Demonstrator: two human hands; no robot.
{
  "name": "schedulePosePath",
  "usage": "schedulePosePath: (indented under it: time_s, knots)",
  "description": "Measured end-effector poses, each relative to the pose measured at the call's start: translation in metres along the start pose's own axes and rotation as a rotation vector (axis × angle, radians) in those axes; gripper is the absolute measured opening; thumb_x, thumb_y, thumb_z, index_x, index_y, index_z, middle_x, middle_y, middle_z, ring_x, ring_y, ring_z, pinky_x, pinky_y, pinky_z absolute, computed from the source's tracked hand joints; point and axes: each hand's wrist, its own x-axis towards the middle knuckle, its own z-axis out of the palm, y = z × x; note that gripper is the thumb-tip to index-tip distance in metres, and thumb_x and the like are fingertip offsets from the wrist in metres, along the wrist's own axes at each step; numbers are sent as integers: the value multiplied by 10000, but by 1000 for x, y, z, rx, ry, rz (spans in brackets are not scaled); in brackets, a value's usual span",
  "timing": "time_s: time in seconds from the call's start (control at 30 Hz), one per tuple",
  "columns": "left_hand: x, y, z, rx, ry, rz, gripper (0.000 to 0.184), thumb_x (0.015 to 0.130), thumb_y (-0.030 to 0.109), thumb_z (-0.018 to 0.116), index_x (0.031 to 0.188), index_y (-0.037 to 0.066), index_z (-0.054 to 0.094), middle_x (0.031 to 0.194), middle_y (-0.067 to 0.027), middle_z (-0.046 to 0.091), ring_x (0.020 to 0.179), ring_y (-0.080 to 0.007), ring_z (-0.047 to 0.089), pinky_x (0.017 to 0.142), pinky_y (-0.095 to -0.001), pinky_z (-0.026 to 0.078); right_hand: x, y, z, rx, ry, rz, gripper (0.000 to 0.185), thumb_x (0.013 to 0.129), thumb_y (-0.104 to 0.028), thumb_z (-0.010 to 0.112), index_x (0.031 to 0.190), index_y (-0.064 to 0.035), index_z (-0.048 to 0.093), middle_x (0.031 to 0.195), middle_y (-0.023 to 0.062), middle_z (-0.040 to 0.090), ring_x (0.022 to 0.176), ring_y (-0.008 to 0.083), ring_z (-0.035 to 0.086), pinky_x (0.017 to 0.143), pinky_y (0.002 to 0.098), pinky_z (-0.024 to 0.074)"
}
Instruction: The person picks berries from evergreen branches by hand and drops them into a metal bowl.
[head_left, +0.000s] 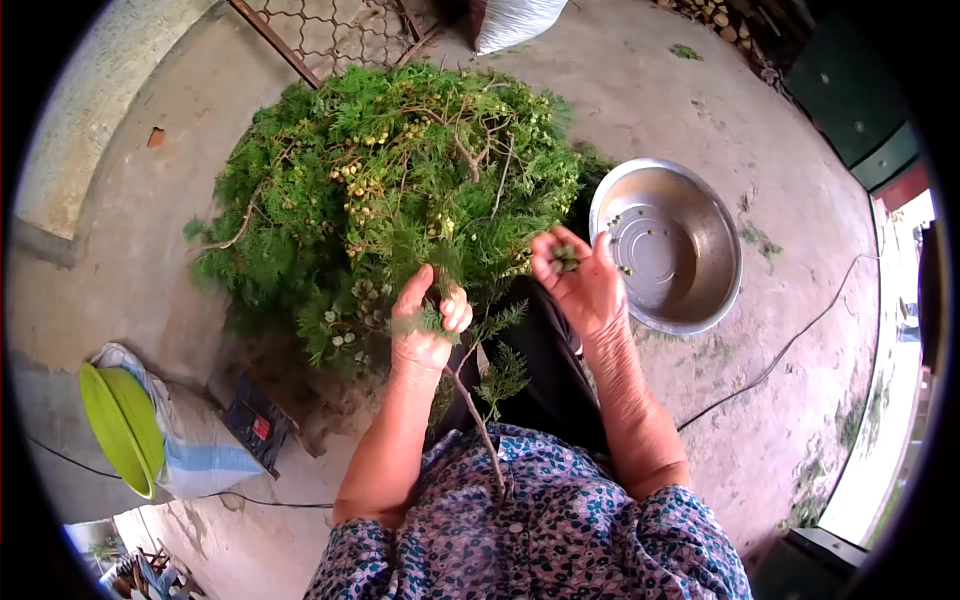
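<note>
My left hand (430, 325) is closed around a leafy conifer branch (478, 415), its bare stem slanting down toward my shirt. Cupped in my right hand (588, 290) are several small green cones (565, 259), resting against the curled fingers. A big heap of cut evergreen branches (300, 200) lies just beyond both hands, with clusters of yellowish-green cones on it. To the right of my right hand stands a wide metal basin (715, 245) with a few small green bits inside.
At the left, a lime-green basin (120, 430) leans against a white and blue sack (205, 440). A white sack (515, 22) stands at the back near a metal grate (345, 30). A thin black cable (770, 370) crosses the concrete floor at the right.
</note>
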Motion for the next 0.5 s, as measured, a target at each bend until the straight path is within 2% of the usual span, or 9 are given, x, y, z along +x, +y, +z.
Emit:
schedulePosePath:
  time_s: [0.03, 0.07, 0.1, 0.17, 0.23, 0.37, 0.4, 0.43, 0.5]
  knots:
    - [0, -4, 5, 86, 107, 120, 354, 891, 340, 472, 720, 41, 554, 571, -22, 472, 486, -155, 422, 505, -284, 354, 1, -8, -5, 36, 27, -46, 689, 893, -545, 327, 1182, 80, 328, 1032, 198, 514, 938, 289, 548, 873, 413, 470]
    - [0, -7, 11, 174, 213, 242, 336, 893, 313, 474, 674, 64, 526, 574, -21, 460, 493, -147, 410, 516, -288, 349, 2, -17, -8, 65, 183, -92, 657, 900, -527, 330, 1152, 80, 338, 992, 185, 522, 916, 288, 546, 874, 407, 469]
    - [6, -24, 12, 116, 213, 305, 204, 874, 242, 535, 769, 68, 549, 593, -34, 510, 482, -139, 453, 469, -285, 354, 4, -38, -26, 88, 268, -153, 667, 904, -514, 339, 1197, 85, 306, 1043, 210, 490, 951, 300, 529, 893, 399, 457]
    - [7, -30, 17, 165, 365, 348, 132, 865, 180, 561, 822, 56, 575, 612, -26, 522, 523, -152, 499, 489, -309, 409, 4, -59, -48, 145, 364, -235, 702, 904, -498, 361, 1238, 109, 251, 1114, 238, 432, 1029, 317, 483, 943, 415, 420]
    - [9, -34, 21, 273, 366, 405, 105, 864, 152, 563, 879, 49, 578, 642, -24, 533, 552, -152, 516, 510, -313, 435, 8, -79, -78, 170, 333, -328, 747, 903, -480, 385, 1265, 142, 183, 1174, 265, 363, 1102, 342, 427, 993, 446, 369]
    - [10, -41, 27, 449, 490, 537, 162, 876, 96, 543, 1023, 34, 571, 779, -27, 559, 663, -132, 549, 593, -297, 491, 3, -106, -106, 196, 394, -466, 848, 878, -398, 507, 1313, 150, 28, 1269, 292, 278, 1177, 396, 359, 1031, 502, 301]
    - [15, -45, 27, 612, 588, 734, 242, 875, 41, 532, 1113, 26, 490, 891, -30, 546, 757, -100, 528, 660, -256, 477, 2, -109, -110, 271, 386, -476, 863, 865, -368, 545, 1346, 96, 0, 1353, 280, 177, 1221, 390, 313, 1028, 512, 302]
    - [14, -45, 28, 616, 586, 731, 242, 875, 41, 532, 1113, 26, 490, 891, -30, 546, 757, -100, 528, 660, -256, 477, 3, -109, -115, 275, 388, -477, 863, 865, -368, 545, 1346, 96, 0, 1353, 280, 177, 1221, 390, 313, 1028, 512, 302]
    - [11, -47, 31, 653, 501, 833, 385, 868, -14, 520, 1217, 39, 366, 938, -28, 524, 824, -88, 491, 727, -227, 444, 2, -112, -113, 99, 454, -618, 842, 868, -366, 542, 1369, 45, 5, 1396, 253, 101, 1261, 377, 253, 1030, 512, 298]
